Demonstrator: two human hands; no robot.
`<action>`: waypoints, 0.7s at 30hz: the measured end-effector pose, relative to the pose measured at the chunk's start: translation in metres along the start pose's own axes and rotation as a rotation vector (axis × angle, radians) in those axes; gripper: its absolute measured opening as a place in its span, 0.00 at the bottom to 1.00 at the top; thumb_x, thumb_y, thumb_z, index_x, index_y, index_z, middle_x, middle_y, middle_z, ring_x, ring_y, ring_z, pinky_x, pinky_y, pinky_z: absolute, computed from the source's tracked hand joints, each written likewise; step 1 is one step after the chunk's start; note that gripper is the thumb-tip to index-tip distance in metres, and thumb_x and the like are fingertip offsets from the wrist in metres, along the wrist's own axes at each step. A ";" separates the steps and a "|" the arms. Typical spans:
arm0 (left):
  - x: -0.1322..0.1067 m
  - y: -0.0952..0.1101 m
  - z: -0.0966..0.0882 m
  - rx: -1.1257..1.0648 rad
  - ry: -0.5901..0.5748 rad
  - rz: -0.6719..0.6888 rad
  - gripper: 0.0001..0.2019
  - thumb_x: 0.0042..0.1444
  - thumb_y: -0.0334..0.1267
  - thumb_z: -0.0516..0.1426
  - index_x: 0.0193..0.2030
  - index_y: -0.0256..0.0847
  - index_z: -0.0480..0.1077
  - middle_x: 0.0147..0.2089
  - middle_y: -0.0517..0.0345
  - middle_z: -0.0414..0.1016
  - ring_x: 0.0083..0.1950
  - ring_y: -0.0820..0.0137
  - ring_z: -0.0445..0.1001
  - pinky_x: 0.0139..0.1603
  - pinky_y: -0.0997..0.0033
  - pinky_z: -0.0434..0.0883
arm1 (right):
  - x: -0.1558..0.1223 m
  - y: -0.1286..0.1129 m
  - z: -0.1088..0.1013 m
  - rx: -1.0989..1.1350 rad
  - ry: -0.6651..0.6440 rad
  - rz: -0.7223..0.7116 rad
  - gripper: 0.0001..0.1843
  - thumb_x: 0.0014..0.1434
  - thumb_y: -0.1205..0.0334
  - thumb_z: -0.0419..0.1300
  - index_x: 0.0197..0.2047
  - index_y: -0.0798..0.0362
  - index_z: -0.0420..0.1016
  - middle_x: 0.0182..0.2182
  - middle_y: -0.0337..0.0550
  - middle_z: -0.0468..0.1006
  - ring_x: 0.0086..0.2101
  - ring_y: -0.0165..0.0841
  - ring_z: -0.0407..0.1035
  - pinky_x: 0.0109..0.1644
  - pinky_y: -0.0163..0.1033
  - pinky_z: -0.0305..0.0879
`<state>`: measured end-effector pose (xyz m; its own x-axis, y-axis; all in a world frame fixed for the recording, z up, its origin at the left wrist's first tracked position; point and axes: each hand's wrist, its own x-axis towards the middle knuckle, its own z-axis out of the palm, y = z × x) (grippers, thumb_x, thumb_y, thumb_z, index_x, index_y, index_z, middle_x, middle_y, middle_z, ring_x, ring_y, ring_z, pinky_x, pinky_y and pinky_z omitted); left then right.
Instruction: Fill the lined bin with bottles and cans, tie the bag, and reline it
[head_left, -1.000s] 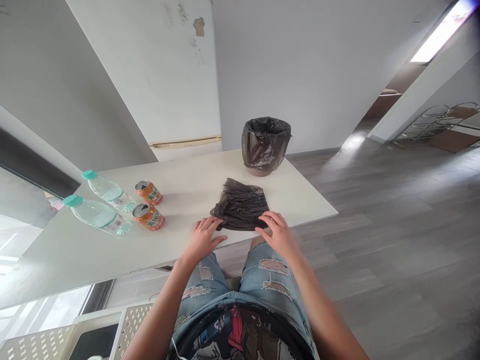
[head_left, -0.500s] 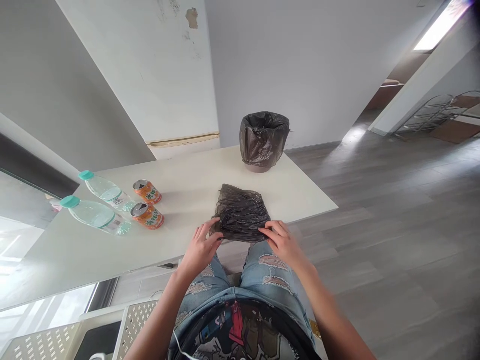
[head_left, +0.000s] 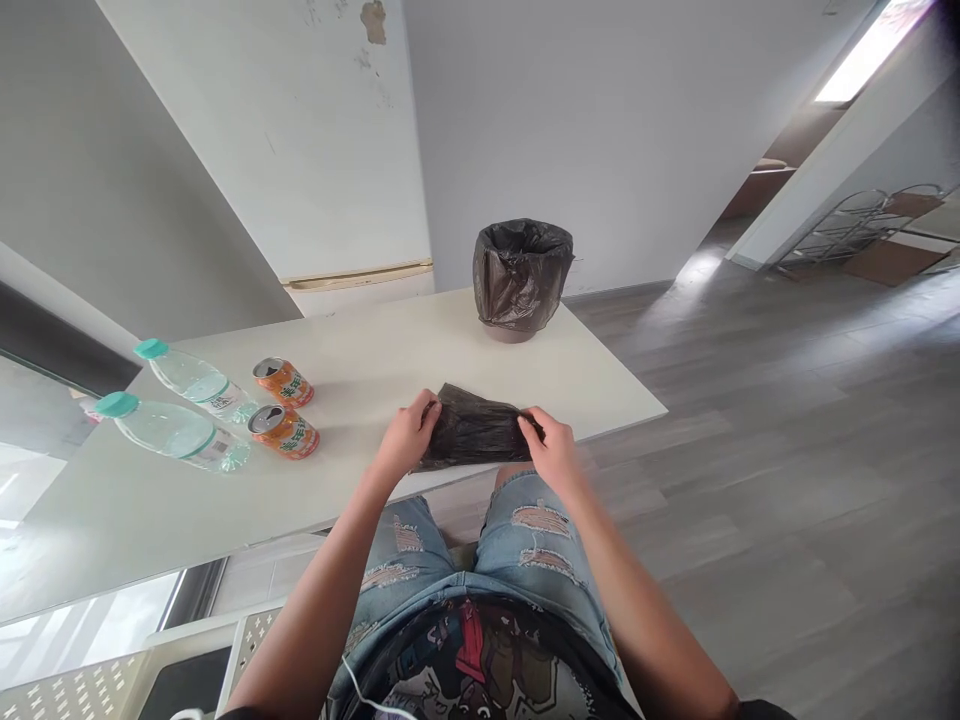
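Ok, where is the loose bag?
In the head view, the loose bag is central, held between left hand and right hand at the near edge of the table, nearer than the lined bin.

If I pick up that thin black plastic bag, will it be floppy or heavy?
Probably floppy: the thin black plastic bag is creased and folded between the left hand and right hand. It's likely light too, since it looks flat and filmy.

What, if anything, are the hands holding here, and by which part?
A black plastic bag, gripped at opposite side edges: the left hand has its left end, the right hand its right.
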<state>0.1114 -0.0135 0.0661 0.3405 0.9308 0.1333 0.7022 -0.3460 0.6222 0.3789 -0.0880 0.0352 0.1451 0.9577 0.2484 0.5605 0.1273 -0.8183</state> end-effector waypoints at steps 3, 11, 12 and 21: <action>0.030 -0.007 0.008 0.044 -0.007 -0.039 0.12 0.74 0.46 0.47 0.50 0.47 0.69 0.31 0.58 0.74 0.35 0.60 0.75 0.39 0.66 0.67 | 0.021 0.002 0.010 -0.082 0.030 0.050 0.19 0.73 0.48 0.50 0.42 0.49 0.76 0.30 0.44 0.79 0.29 0.37 0.70 0.36 0.38 0.64; 0.012 0.028 0.024 0.291 0.263 0.242 0.22 0.75 0.46 0.47 0.67 0.37 0.66 0.72 0.38 0.68 0.74 0.50 0.64 0.72 0.48 0.64 | 0.045 0.001 0.031 -0.347 -0.021 0.211 0.12 0.74 0.55 0.51 0.43 0.48 0.73 0.27 0.43 0.75 0.26 0.38 0.69 0.30 0.38 0.56; 0.008 0.030 0.031 0.311 0.187 0.310 0.23 0.76 0.46 0.46 0.69 0.37 0.66 0.74 0.40 0.66 0.76 0.51 0.62 0.75 0.47 0.61 | 0.045 0.000 0.033 -0.376 -0.012 0.209 0.10 0.73 0.56 0.53 0.43 0.48 0.73 0.28 0.44 0.77 0.27 0.39 0.71 0.31 0.38 0.57; 0.019 0.013 0.062 0.435 -0.077 0.412 0.31 0.77 0.49 0.41 0.79 0.35 0.57 0.81 0.43 0.56 0.83 0.49 0.49 0.82 0.40 0.48 | 0.033 0.004 0.040 -0.405 0.078 0.131 0.27 0.61 0.77 0.47 0.60 0.52 0.68 0.52 0.57 0.74 0.39 0.43 0.75 0.36 0.43 0.66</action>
<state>0.1650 -0.0078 0.0289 0.6713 0.7045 0.2301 0.6891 -0.7077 0.1563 0.3533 -0.0454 0.0191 0.2888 0.9348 0.2069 0.8060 -0.1207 -0.5795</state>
